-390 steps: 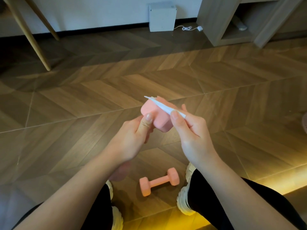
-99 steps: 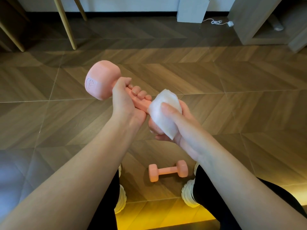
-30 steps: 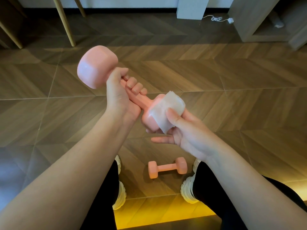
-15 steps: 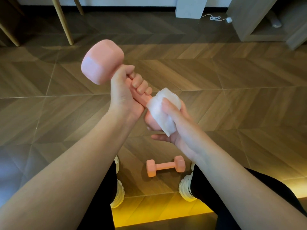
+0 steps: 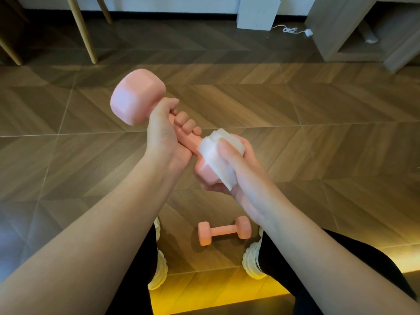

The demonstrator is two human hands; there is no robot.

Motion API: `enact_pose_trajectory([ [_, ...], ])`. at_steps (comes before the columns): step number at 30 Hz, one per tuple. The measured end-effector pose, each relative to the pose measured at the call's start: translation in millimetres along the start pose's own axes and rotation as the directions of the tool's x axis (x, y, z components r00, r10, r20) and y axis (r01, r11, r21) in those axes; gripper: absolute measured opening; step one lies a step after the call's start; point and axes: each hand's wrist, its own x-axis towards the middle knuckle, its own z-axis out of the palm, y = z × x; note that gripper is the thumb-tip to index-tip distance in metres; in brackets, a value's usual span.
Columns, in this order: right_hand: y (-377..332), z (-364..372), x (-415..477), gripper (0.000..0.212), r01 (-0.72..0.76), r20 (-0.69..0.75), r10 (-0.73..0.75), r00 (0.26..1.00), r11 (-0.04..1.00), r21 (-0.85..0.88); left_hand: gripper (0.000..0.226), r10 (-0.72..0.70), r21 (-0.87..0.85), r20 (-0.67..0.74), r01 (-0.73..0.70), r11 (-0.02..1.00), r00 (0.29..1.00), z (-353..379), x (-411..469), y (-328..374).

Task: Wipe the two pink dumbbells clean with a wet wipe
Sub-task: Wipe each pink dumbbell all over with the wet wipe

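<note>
Head view: your pink hex-ended dumbbell (image 5: 138, 96) slants from upper left down to lower right, up in the air. Your left hand (image 5: 163, 137) wraps its handle; your right hand (image 5: 238, 171) cups the lower head through the folded white wet wipe (image 5: 212, 155). The second pink dumbbell (image 5: 223, 231) lies crosswise on the herringbone wood floor (image 5: 318, 137) between your shoes (image 5: 160, 271).

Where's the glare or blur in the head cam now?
Head view: yellow glow washes the floor at the bottom edge; raised dumbbell slightly soft at its far end; wipe bright, little texture; dumbbell on the floor sharp, faint shadow beneath.
</note>
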Motion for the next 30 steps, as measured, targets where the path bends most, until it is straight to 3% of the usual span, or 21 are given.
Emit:
enact_pose_trajectory([
  [3, -4, -5, 1, 0.041, -0.046, 0.097, 0.040, 0.994, 0.997, 0.056, 0.030, 0.026, -0.008, 0.021, -0.026, 1.000, 0.999, 1, 0, 2],
  [7, -9, -16, -3, 0.056, -0.122, 0.249, 0.098, 0.964, 0.989, 0.084, 0.030, 0.030, -0.031, 0.010, -0.030, 0.999, 0.999, -2, 1, 2],
  [16, 1, -11, 4, 0.041, -0.028, 0.012, 0.027, 1.000, 0.998, 0.064, 0.030, -0.009, 0.047, -0.044, 0.011, 0.999, 0.999, 0, 2, -6],
  [22, 0, -15, 2, 0.048, -0.032, 0.171, 0.016, 0.985, 0.995, 0.093, 0.029, -0.004, -0.021, -0.057, 0.003, 1.000, 0.998, -4, 5, 0],
  [26, -5, -9, 5, 0.055, -0.125, 0.185, 0.117, 0.976, 0.992, 0.029, 0.031, 0.010, -0.021, 0.005, -0.010, 1.000, 1.000, -5, 3, 3],
  [30, -12, -17, 4, 0.062, -0.151, 0.279, 0.097, 0.956, 0.972, 0.181, 0.031, 0.034, -0.047, 0.029, -0.033, 0.998, 0.999, -2, 2, 4],
])
